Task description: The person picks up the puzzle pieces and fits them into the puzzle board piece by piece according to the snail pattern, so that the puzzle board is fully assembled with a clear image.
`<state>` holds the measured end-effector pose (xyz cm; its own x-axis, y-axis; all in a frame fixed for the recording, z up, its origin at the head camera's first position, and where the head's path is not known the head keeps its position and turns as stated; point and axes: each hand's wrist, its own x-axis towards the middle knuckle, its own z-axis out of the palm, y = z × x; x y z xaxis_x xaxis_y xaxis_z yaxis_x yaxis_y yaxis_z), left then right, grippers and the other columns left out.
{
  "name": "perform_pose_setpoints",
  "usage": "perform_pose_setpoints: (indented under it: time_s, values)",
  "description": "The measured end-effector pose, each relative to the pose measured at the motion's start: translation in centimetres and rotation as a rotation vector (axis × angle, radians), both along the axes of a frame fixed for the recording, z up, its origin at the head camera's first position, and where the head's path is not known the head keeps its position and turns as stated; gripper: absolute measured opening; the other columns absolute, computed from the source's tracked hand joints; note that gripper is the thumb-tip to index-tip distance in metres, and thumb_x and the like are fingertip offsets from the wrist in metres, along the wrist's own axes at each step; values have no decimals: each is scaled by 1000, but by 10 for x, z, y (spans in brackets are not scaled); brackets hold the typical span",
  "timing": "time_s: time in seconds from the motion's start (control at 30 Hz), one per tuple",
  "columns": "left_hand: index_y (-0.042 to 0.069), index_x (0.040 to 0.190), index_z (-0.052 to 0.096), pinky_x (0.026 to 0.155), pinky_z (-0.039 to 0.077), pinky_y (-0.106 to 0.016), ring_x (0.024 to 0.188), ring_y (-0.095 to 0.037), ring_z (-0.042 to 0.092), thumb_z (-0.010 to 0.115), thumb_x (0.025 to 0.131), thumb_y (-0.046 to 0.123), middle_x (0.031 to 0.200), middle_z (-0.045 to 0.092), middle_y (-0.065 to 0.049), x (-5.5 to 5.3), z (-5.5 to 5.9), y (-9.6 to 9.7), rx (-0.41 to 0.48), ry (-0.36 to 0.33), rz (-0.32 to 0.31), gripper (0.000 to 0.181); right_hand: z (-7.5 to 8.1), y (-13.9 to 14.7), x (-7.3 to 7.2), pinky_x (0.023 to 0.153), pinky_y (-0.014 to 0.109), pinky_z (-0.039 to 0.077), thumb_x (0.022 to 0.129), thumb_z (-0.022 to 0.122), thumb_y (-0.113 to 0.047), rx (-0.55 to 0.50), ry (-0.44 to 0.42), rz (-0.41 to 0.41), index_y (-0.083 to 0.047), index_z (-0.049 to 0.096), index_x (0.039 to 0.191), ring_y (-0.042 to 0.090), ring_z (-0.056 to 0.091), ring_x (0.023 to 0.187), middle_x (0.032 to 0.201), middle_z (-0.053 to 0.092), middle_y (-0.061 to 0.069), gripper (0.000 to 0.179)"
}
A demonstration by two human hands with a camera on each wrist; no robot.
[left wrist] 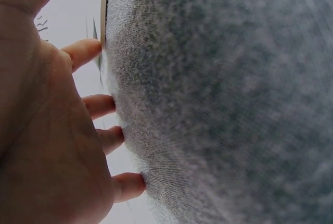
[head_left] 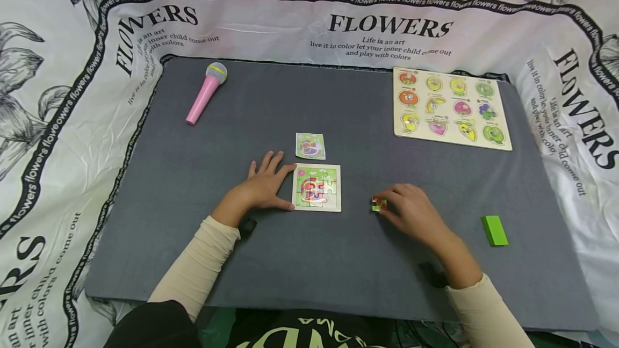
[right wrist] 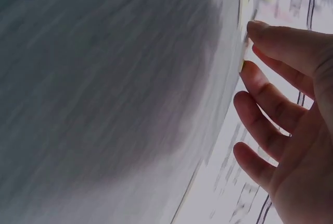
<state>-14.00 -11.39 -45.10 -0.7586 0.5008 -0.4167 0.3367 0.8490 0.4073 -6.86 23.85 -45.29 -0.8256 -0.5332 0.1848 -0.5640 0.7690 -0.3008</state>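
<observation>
A small square jigsaw puzzle [head_left: 337,197] in a pale wooden frame lies on the grey table, showing a green and red picture with visible joints. At its left side rests my left hand [head_left: 263,188], fingers spread, with the thumb and index finger at the frame's corners. In the left wrist view, the left hand's [left wrist: 57,120] index fingertip meets the frame's edge. To the right of the frame, my right hand [head_left: 411,211] pinches a little red and green puzzle piece [head_left: 376,207] between thumb and fingers. From the right wrist view, the other fingers of the right hand [right wrist: 291,114] are loosely bent.
Just behind the frame lies a small picture card [head_left: 310,146] with a similar design. A fruit puzzle board [head_left: 452,133] sits at the back right, and a pink toy microphone [head_left: 204,98] at the back left. The green block [head_left: 494,230] is right of my right hand.
</observation>
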Motion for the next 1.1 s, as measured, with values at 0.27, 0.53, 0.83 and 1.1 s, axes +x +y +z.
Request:
perform_pose_setpoints:
  time_s: [0.27,0.53,0.83,1.1]
  values:
    - [24,156,20,112,3,-67,149,-37,-10,76,77,56,163,-3,-16,0,-3,-2,2,5,-5,102,-4,-56,-16,91,47,45,79,81,-18,48,11,113,-13,74,98,26,62,96,97,68,4,21]
    - [25,156,20,112,2,-67,149,-35,-12,76,78,55,163,-4,-15,-1,-3,-3,13,4,2,101,-7,-85,-28,93,45,44,82,79,-19,87,31,162,-15,74,95,25,61,96,97,68,2,15]
    - [25,156,20,112,2,-67,149,-35,-12,76,77,56,163,-4,-15,-3,-3,-2,-5,11,2,102,-11,-90,-28,94,45,43,84,77,-17,70,36,175,-16,74,96,25,60,98,96,67,0,13]
    - [25,156,19,113,2,-66,149,-35,-13,75,77,56,163,-5,-15,-2,-2,-1,-13,-2,0,102,-14,-87,-28,95,46,43,84,77,-17,58,35,177,-16,76,97,25,59,96,97,66,1,14]
